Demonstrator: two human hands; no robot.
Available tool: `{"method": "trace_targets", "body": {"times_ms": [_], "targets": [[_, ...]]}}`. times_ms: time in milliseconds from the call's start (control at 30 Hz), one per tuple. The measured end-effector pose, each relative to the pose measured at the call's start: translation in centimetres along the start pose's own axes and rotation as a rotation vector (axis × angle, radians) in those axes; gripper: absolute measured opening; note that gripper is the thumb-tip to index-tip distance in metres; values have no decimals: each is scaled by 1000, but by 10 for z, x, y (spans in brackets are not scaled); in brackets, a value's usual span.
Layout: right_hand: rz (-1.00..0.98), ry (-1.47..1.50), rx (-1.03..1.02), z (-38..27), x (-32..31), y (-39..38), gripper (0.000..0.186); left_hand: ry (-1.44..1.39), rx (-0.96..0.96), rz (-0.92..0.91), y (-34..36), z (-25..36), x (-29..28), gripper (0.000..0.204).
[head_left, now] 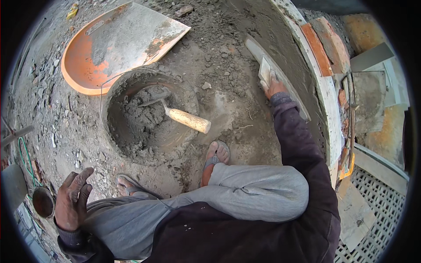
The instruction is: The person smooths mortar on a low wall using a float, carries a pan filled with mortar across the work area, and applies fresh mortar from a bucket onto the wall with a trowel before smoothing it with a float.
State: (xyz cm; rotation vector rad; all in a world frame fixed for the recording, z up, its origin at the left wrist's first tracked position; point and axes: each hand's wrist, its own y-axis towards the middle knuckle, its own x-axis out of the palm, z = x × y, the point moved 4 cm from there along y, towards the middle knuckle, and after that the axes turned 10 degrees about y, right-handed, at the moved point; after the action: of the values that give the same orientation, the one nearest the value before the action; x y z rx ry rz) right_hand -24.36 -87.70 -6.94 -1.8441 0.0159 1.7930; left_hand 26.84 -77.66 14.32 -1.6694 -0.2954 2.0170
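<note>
My right hand (275,87) is wrapped round the pale handle of a long plastering float (257,49). The float's long narrow blade lies along a strip of smooth grey wet mortar (302,61) on the right. My left hand (73,199) is raised by my left knee at the lower left, holding nothing, its mortar-stained fingers apart. Between the hands stands a bucket (109,136) caked with mortar and part-filled with it. A trowel (188,120) rests in the bucket, its wooden handle jutting over the rim towards the right and its blade partly in the mortar.
Behind the bucket lies an orange scoop-shaped pan (79,72) coated in dried cement. A pale straight edge (322,92) borders the mortar strip, with bricks (316,48) beyond it. A small round bowl (43,201) sits near my left hand. Rubble covers the ground at left.
</note>
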Motion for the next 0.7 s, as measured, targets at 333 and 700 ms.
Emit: {"method": "trace_targets", "body": {"times_ms": [333, 700], "targets": [[-207, -267, 231, 275, 70, -252, 67, -228, 130, -12, 34, -44, 21, 36], [457, 247, -375, 150, -61, -181, 58, 135, 162, 170, 16, -12, -7, 27]]}}
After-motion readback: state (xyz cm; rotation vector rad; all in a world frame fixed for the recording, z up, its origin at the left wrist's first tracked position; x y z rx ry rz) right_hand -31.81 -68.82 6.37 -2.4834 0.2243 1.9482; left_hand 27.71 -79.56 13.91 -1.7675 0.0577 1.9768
